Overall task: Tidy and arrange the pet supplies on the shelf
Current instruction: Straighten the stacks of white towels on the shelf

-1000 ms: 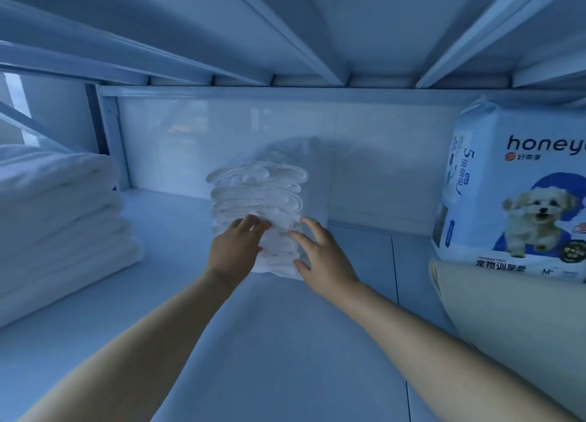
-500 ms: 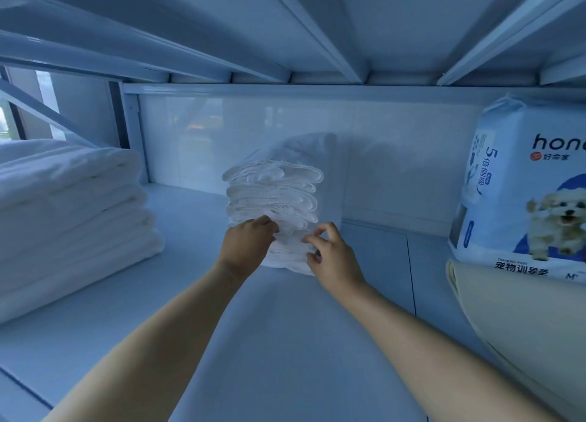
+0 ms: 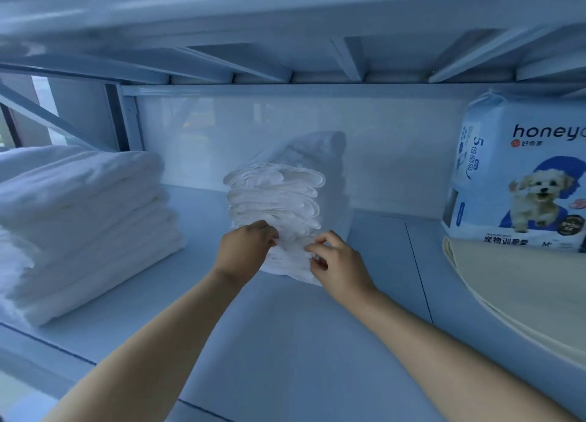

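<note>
A stack of white folded pet diapers [image 3: 275, 199] stands in the middle of the pale shelf board [image 3: 285, 342], close to the back wall. My left hand [image 3: 242, 252] grips the lower left side of the stack with curled fingers. My right hand [image 3: 337, 264] pinches the edges of the lower pads on the right side between thumb and fingers. The bottom of the stack is partly hidden behind both hands.
A pile of folded white pads [image 3: 79, 218] fills the shelf's left end. A blue and white pack of pet training pads [image 3: 520, 174] stands at the right on a rolled cream mat [image 3: 523, 301]. Shelf beams [image 3: 285, 69] run close overhead.
My right hand's fingers have gone from spread flat against the stack to pinching its lower edges. My left hand stays on the stack's left side. The camera has pulled back slightly.
</note>
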Demonstrator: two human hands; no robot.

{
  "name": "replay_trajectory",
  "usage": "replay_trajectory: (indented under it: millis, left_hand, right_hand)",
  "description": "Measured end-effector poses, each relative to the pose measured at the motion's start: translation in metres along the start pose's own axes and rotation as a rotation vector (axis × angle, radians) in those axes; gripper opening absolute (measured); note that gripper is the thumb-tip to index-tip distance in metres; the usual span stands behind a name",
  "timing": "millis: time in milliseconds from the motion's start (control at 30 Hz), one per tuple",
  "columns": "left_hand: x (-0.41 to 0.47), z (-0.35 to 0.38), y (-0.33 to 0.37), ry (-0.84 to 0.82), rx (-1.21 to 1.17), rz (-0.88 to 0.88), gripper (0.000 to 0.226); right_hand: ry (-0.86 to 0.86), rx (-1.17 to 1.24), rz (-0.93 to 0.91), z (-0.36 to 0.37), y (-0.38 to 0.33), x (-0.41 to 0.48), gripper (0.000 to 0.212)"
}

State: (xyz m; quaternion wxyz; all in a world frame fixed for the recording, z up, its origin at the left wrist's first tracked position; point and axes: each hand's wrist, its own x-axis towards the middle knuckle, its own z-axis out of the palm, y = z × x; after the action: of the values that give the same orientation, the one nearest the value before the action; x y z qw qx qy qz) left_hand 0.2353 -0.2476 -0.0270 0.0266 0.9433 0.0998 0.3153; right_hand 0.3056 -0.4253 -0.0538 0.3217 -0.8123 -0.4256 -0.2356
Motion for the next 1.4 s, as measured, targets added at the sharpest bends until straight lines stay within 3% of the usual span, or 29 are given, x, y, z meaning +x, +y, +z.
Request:
replay_trajectory:
  millis: [233, 400, 633, 767, 1100, 1400]
  left_hand:
    - [-0.062, -0.043, -0.011, 0.096, -0.097, 0.115, 0.006]
    - [-0.069, -0.039, -0.021, 0.037, -0.062, 0.090, 0.028]
    - [-0.064, -0.027, -0.022, 0.098, -0.029, 0.145, 0.051]
    - [-0.063, -0.030, -0.016, 0.152, -0.019, 0.191, 0.057]
    - [-0.062, -0.045, -0.015, 0.250, 0.075, 0.215, 0.042]
    - [-0.112, -0.086, -0.054, 0.256, 0.162, 0.135, 0.044]
  right_hand:
    - [0.081, 0.163, -0.146, -0.025, -0.031, -0.038, 0.022]
    - [0.098, 0.101, -0.127, -0.034, -0.026, -0.033, 0.048]
    - [-0.006, 0.105, -0.126, -0.034, -0.009, -0.024, 0.075]
    - [-0.194, 0.029, -0.146, -0.037, 0.002, -0.015, 0.098]
    - [-0.294, 0.077, -0.201, -0.017, 0.001, -0.006, 0.098]
    - [-0.305, 0.166, -0.280, 0.012, -0.059, -0.012, 0.098]
